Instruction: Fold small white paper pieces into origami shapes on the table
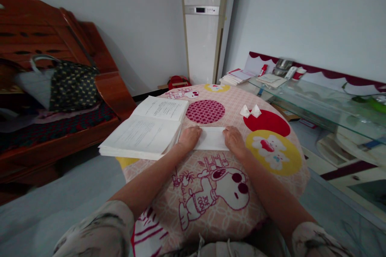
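Note:
A folded sheet of white paper (212, 138) lies flat on the round table, its long sides running left to right. My left hand (190, 137) grips its left end with the fingers curled in. At the opposite end, my right hand (234, 139) closes on the paper the same way. Left of my left hand lies a thick open book (147, 128) with printed pages. Two small folded white paper shapes (251, 111), pointed at the top, stand beyond my right hand.
A patterned pink tablecloth (235, 225) covers the table. To the right is a glass-topped cabinet (325, 104) with a stack of papers (237, 75), a red bottle and metal containers. A wooden bench (111, 92) holding bags stands at the left; a tall air conditioner (202, 36) is behind.

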`<state>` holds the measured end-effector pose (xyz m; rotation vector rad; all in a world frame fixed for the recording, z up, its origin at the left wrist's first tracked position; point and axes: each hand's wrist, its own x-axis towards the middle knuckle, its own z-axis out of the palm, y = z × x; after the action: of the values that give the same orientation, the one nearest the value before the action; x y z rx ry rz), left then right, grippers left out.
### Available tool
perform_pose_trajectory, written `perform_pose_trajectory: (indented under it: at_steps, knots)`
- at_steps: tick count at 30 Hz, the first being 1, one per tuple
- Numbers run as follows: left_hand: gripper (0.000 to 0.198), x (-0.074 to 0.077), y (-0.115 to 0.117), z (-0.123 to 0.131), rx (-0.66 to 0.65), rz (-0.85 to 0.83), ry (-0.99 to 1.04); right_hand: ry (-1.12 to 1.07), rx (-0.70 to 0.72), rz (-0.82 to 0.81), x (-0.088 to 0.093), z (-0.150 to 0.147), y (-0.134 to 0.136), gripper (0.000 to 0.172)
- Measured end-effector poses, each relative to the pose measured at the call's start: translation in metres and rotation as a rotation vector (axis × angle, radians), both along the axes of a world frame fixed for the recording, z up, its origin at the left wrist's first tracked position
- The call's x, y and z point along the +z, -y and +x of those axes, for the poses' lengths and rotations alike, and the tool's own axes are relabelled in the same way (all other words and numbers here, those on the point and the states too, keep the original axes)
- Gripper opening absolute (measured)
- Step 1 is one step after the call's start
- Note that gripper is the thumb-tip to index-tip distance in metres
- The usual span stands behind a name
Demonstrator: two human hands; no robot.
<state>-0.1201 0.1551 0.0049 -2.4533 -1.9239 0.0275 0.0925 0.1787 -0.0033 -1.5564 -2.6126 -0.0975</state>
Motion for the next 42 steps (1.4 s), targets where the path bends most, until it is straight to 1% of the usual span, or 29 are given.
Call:
perform_pose_trajectory:
  at_steps: [2, 4, 8, 12, 16, 19, 22, 26, 28, 29, 31, 33, 35, 38, 40, 42]
  knots:
    - [0.033, -0.001, -0.001, -0.001, -0.006, -0.011, -0.002, 0.005, -0.002, -0.001, 0.001, 0.001, 0.002, 0.035]
    - [0.035, -0.003, -0.002, -0.002, -0.01, -0.01, 0.012, 0.019, 0.028, -0.005, 0.003, 0.002, 0.004, 0.035]
    - [0.048, -0.004, 0.002, -0.005, -0.059, -0.022, 0.024, 0.0, 0.113, -0.015, 0.002, 0.007, 0.006, 0.034]
    - [0.052, -0.002, 0.013, -0.008, -0.136, -0.031, -0.049, -0.013, 0.215, 0.024, -0.009, 0.015, 0.004, 0.038]
    - [0.052, -0.004, 0.02, -0.005, -0.132, -0.016, -0.085, -0.01, 0.271, 0.113, -0.022, 0.022, 0.003, 0.046]
    - [0.049, -0.009, 0.022, -0.002, -0.149, 0.037, -0.066, -0.019, 0.271, 0.141, -0.027, 0.026, 0.005, 0.05]
    - [0.041, -0.014, 0.026, -0.001, -0.21, 0.099, -0.036, -0.046, 0.258, 0.136, -0.028, 0.026, 0.007, 0.053]
    - [0.038, -0.014, 0.033, 0.0, -0.331, 0.217, -0.022, -0.087, 0.256, 0.139, -0.029, 0.026, 0.008, 0.057]
    - [0.034, -0.013, 0.035, 0.0, -0.343, 0.271, -0.02, -0.096, 0.263, 0.147, -0.029, 0.026, 0.008, 0.058]
    - [0.034, -0.013, 0.036, 0.001, -0.346, 0.267, -0.017, -0.1, 0.265, 0.149, -0.029, 0.026, 0.009, 0.058]
    - [0.036, -0.012, 0.039, 0.002, -0.373, 0.199, 0.008, -0.112, 0.268, 0.147, -0.03, 0.027, 0.009, 0.056]
    - [0.042, -0.013, 0.043, 0.002, -0.432, 0.104, 0.06, -0.126, 0.265, 0.147, -0.029, 0.027, 0.011, 0.054]
    - [0.049, -0.015, 0.048, 0.002, -0.479, 0.051, 0.117, -0.122, 0.255, 0.153, -0.029, 0.027, 0.012, 0.055]
    - [0.053, -0.019, 0.056, 0.0, -0.508, 0.044, 0.157, -0.107, 0.237, 0.155, -0.026, 0.026, 0.014, 0.057]
    - [0.048, -0.02, 0.06, -0.002, -0.517, 0.057, 0.167, -0.102, 0.238, 0.153, -0.024, 0.026, 0.014, 0.057]
    - [0.042, -0.02, 0.062, -0.002, -0.521, 0.073, 0.185, -0.1, 0.254, 0.153, -0.022, 0.024, 0.016, 0.052]
